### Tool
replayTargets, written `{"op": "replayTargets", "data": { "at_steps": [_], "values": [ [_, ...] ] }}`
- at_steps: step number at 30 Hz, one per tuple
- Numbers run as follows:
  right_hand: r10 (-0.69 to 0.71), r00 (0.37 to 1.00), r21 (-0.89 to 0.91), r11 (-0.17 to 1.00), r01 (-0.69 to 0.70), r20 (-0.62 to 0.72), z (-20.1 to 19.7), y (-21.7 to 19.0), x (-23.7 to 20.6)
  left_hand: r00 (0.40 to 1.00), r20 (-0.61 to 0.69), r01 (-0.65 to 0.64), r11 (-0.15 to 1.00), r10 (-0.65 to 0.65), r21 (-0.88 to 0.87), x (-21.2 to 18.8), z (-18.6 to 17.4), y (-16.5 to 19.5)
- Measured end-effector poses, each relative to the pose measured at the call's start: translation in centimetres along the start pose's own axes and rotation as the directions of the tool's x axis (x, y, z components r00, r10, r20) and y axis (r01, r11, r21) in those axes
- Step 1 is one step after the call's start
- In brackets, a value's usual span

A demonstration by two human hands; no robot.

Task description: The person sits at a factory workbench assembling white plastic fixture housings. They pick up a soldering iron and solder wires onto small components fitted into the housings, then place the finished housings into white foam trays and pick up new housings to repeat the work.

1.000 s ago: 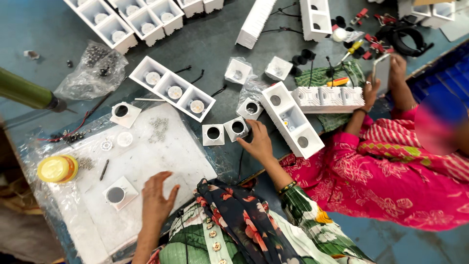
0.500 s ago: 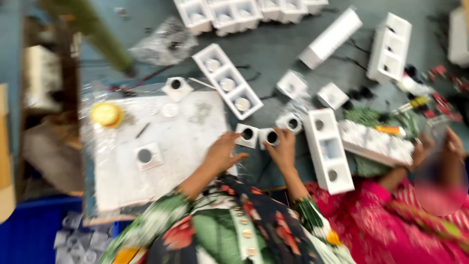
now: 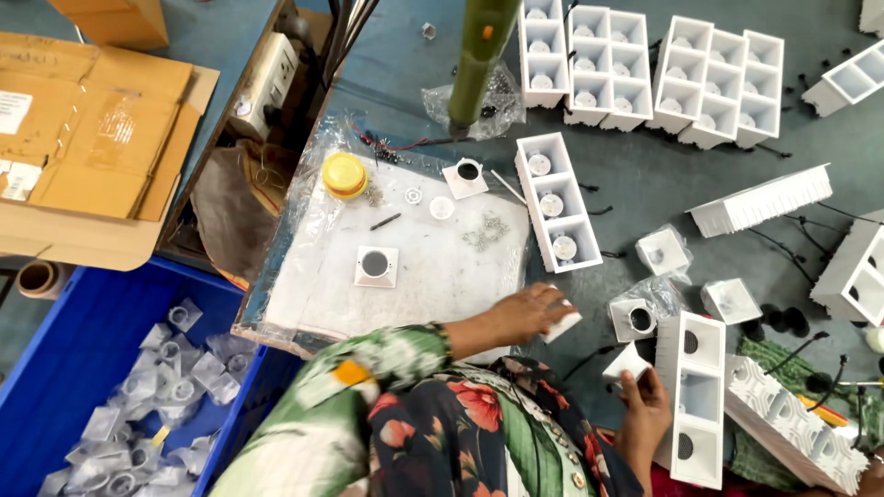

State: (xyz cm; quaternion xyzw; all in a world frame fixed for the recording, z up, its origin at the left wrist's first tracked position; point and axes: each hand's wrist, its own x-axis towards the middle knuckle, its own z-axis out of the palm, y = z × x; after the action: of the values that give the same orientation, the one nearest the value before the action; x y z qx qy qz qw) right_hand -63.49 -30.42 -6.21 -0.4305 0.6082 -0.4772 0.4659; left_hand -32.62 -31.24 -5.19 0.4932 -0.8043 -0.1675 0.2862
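My left hand (image 3: pixel 527 313) reaches out from a floral sleeve and closes over a small white square light fitting (image 3: pixel 564 324) on the grey table. My right hand (image 3: pixel 645 410) is nearer my body and holds another small white square fitting (image 3: pixel 626 362) just above the table. A white three-cell housing (image 3: pixel 695 405) stands right beside that hand. A bagged square fitting with a dark round hole (image 3: pixel 635 315) lies between the two hands.
A plastic-wrapped white pad (image 3: pixel 414 276) carries a square fitting (image 3: pixel 376 267), a yellow round tin (image 3: pixel 345 175) and loose screws (image 3: pixel 483 232). Another three-cell housing (image 3: pixel 557 202) lies at its right edge. A green tool (image 3: pixel 479 55) hangs above. A blue crate (image 3: pixel 55 368) of bagged parts and cardboard boxes (image 3: pixel 92 138) are left.
The view has swung left, and the crate and boxes are now in sight. My hands, together at two small fittings before, have parted: the left covers one, the right holds another nearer me.
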Motion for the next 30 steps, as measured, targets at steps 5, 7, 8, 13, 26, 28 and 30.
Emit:
{"op": "replayTargets", "data": {
  "at_steps": [5,7,8,13,26,28,30],
  "values": [
    [-0.078,0.984,-0.166,0.98,0.105,0.159,3.9,-3.9,-2.3,0.964,-0.048,0.245,0.939,-0.263,-0.243,-10.7,-7.0,-2.7],
    [-0.145,0.953,-0.379,0.893,0.242,0.266,7.6,-5.4,-3.7,0.939,-0.052,0.326,0.928,-0.339,-0.179,-14.7,-9.4,-3.3],
    [-0.129,0.923,-0.326,0.91,0.255,0.362,9.7,-6.0,-4.3,0.939,-0.026,0.338,0.933,-0.343,-0.124,-16.2,-10.2,-3.4],
    [-0.261,0.544,-0.288,0.627,0.724,0.798,18.7,-8.7,-6.7,0.938,0.02,0.345,0.937,-0.346,0.059,-18.2,-12.2,-2.8],
    [-0.29,0.577,-0.398,0.492,0.774,0.764,20.8,-5.4,-9.2,0.819,-0.12,0.563,0.826,-0.561,-0.024,-18.9,-13.7,-1.1],
    [-0.288,0.574,-0.399,0.487,0.777,0.767,21.0,-4.8,-9.0,0.839,-0.118,0.535,0.845,-0.531,0.004,-18.7,-13.2,-1.8],
    [-0.31,0.534,-0.353,0.483,0.801,0.787,21.5,-4.6,-8.5,0.859,-0.119,0.502,0.865,-0.498,0.006,-18.5,-13.0,-2.9]
  ]
}}
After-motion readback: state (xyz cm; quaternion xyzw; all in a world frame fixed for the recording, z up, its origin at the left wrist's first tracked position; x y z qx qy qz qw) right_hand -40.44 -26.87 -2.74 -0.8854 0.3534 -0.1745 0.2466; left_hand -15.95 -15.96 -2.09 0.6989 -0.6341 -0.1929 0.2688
